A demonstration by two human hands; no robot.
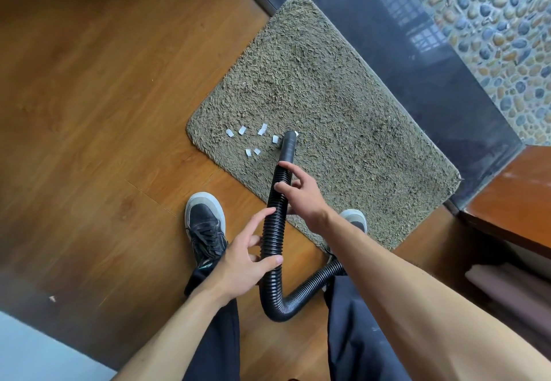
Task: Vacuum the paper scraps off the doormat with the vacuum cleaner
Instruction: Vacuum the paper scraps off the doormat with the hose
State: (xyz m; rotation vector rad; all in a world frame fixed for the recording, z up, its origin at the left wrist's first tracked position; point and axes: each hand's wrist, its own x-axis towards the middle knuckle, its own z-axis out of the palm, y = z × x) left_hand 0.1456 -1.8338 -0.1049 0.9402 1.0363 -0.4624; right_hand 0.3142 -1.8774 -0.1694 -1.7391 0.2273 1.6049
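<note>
Head-worn view, steeply down, close over doormat [313, 106].

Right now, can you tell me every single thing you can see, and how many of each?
doormat: one, grey-green and shaggy, on the wooden floor.
paper scraps: seven I can make out, white, on the doormat; six left of the nozzle, one at its tip.
hose: one, black and ribbed, with its nozzle down on the doormat.
wooden floor: brown planks, left side.
threshold: one dark strip beyond the doormat.
pebble floor: mixed colours, top right.
shoes: two, black with pale toes, near the doormat's edge.
left grip: the person's left hand, holding the hose lower down.
right grip: the right hand, curled round the hose near the nozzle.
</note>
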